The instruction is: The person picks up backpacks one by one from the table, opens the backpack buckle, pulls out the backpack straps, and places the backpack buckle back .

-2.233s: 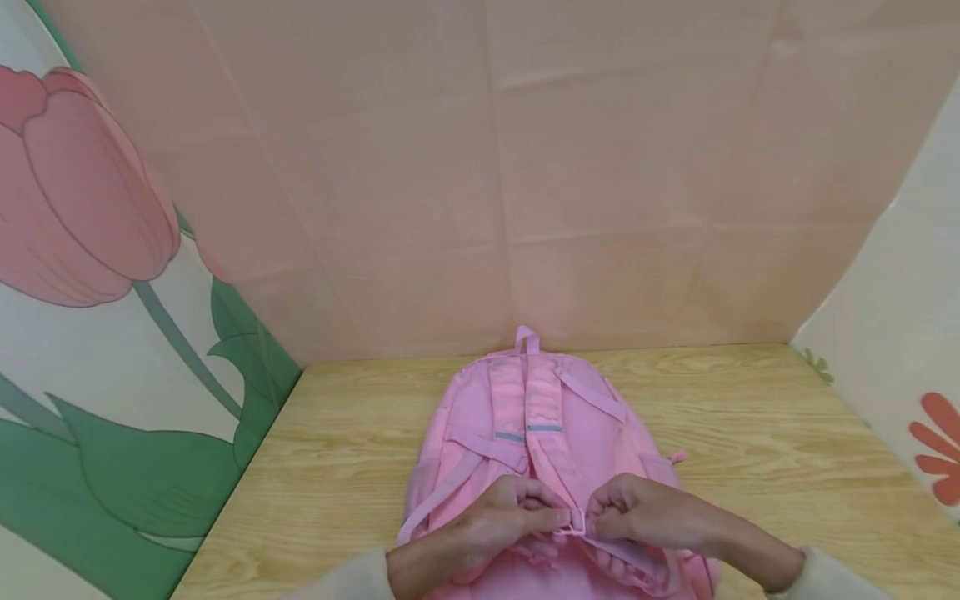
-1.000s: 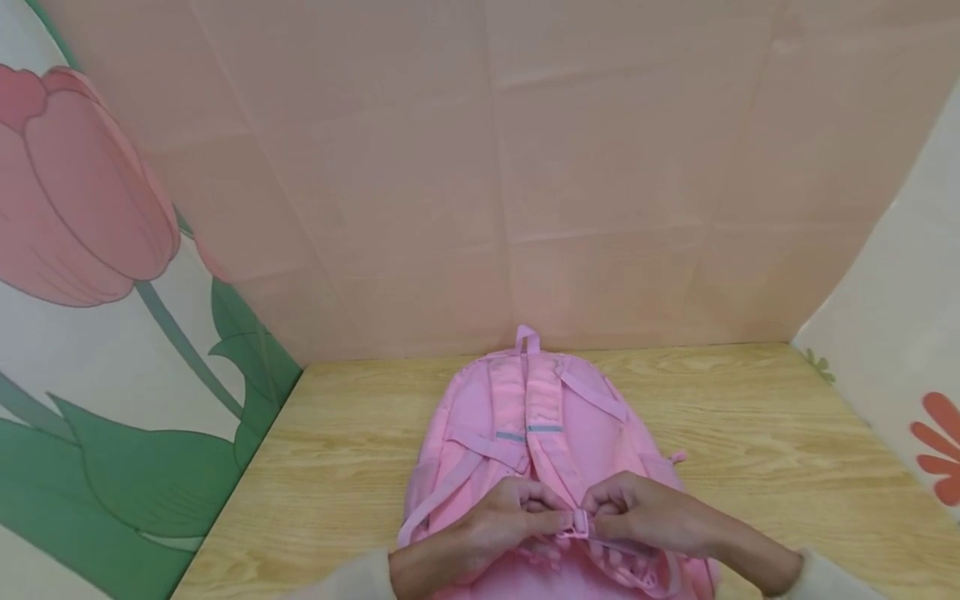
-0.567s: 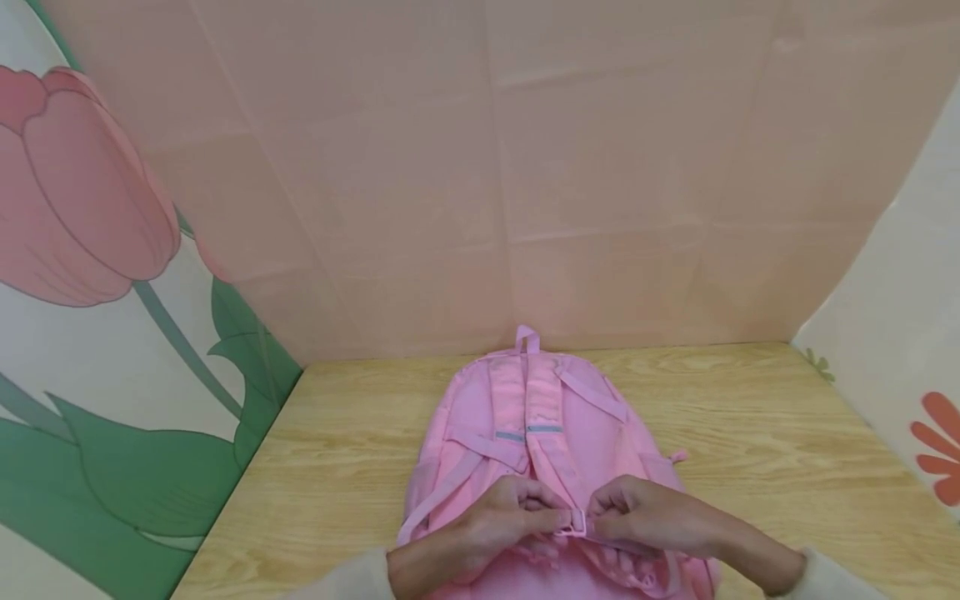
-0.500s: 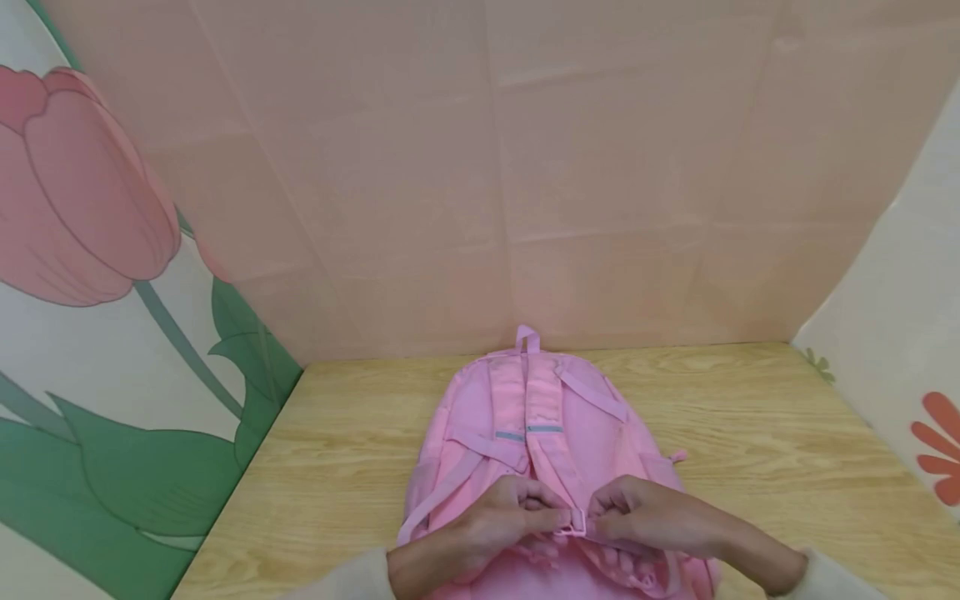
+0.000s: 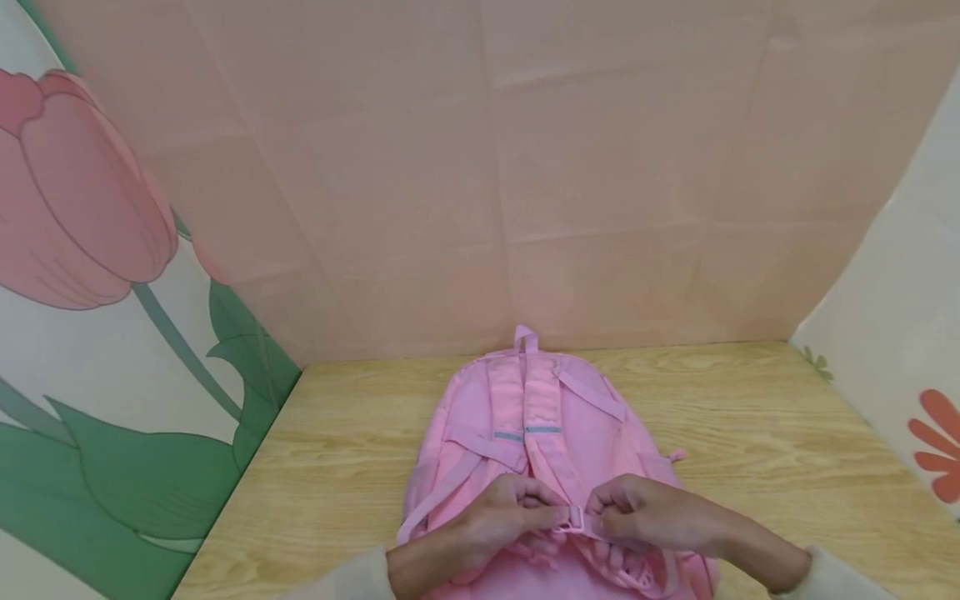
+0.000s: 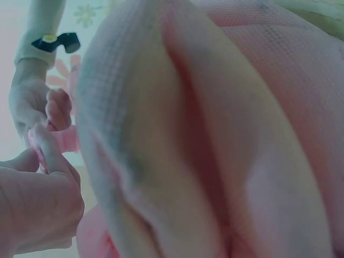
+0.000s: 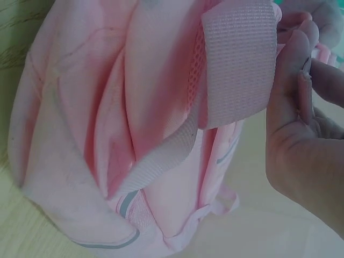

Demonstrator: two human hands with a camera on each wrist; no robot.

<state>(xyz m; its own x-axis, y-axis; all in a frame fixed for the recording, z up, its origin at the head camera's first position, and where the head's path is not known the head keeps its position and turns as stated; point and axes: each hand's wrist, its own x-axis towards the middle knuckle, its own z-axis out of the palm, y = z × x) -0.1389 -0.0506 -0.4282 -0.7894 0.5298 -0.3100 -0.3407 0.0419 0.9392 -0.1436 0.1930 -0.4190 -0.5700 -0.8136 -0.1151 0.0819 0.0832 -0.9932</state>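
A pink backpack [image 5: 592, 392] lies with its shoulder straps up and its top loop toward the wall. Low on its middle, a small pink plastic buckle [image 5: 573, 518] shows between two hands. My left hand [image 5: 504, 512] pinches the buckle from its left side, thumb uppermost. On the other side, my right hand [image 5: 656, 510] pinches the pink webbing strap close to the buckle, its other fingers curled below. The right wrist view shows a wide webbing strap [image 7: 242, 62] beside the right hand. The fingertips partly hide the buckle.
The bag lies on a wood-grain table [image 5: 337, 450]. A plain pinkish backdrop [image 5: 495, 167] rises behind, with a tulip-printed panel [image 5: 90, 200] at left and a pale flower-printed panel [image 5: 900, 333] at right. Loose strap loops [image 5: 442, 496] lie on the bag.
The buckle has shifted slightly left, and a little more webbing shows between it and the right hand. Both hands keep their pinch, and the backpack stays in place.
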